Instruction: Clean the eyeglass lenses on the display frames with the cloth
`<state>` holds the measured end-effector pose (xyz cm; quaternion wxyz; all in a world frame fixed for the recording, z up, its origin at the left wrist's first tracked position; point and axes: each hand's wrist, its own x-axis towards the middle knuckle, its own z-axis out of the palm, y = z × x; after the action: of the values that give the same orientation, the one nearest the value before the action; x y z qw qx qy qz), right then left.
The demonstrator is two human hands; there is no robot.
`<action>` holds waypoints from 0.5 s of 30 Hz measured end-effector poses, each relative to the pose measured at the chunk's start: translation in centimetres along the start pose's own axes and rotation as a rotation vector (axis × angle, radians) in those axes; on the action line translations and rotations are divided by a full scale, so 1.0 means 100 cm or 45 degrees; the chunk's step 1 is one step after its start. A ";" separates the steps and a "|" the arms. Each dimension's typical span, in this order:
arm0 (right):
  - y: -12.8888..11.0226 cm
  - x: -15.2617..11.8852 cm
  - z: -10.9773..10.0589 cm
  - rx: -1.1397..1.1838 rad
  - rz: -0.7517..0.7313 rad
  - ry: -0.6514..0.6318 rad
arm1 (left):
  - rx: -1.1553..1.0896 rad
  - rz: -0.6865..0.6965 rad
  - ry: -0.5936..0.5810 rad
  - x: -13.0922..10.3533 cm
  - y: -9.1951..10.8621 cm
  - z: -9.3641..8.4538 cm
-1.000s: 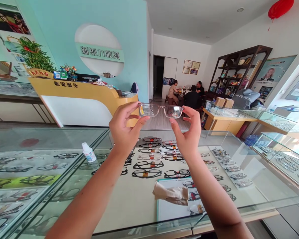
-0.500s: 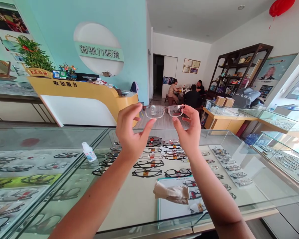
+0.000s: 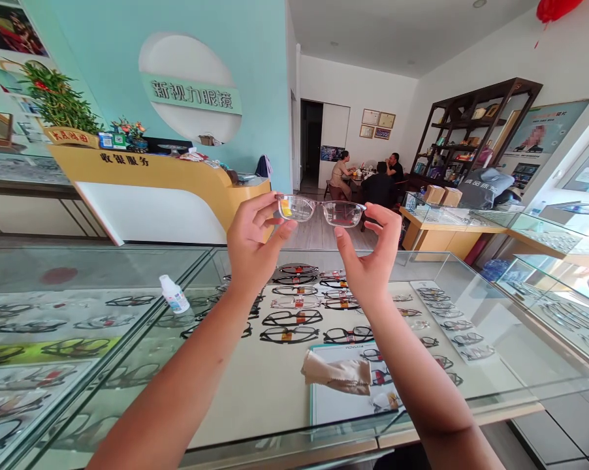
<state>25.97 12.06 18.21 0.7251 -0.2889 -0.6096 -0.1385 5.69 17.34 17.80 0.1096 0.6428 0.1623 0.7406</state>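
Observation:
A pair of clear-framed glasses (image 3: 343,214) is held up above the glass counter, its lenses side by side. My left hand (image 3: 258,238) grips the frame at its left end, fingers behind and thumb below. At the right end, my right hand (image 3: 373,251) holds it between fingers and thumb. Below, a beige cloth (image 3: 336,373) lies on a white, teal-edged board (image 3: 341,408) on the counter. A small white bottle (image 3: 174,295) stands on the glass to the left of my left forearm.
Rows of glasses (image 3: 292,318) lie inside the glass display case (image 3: 245,418). Beyond stands a yellow and white reception desk (image 3: 162,209). Several people sit around a table at the back, near a dark shelf (image 3: 463,130). More display counters (image 3: 441,228) stand to the right.
The glasses have tilted, with the left end now higher and the right end slightly lower. My hands have spread a little apart, and the left one has risen slightly.

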 end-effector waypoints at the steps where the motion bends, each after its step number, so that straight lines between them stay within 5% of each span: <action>1: -0.001 0.000 0.000 0.000 -0.009 0.003 | -0.013 -0.009 -0.007 0.000 -0.001 0.000; 15: -0.007 0.001 -0.003 -0.041 0.008 -0.024 | 0.161 0.015 0.070 -0.016 -0.002 0.014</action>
<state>25.83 11.36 18.48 0.7151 -0.3035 -0.6131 -0.1434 7.35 17.05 16.45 0.0599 0.6288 0.2082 0.7467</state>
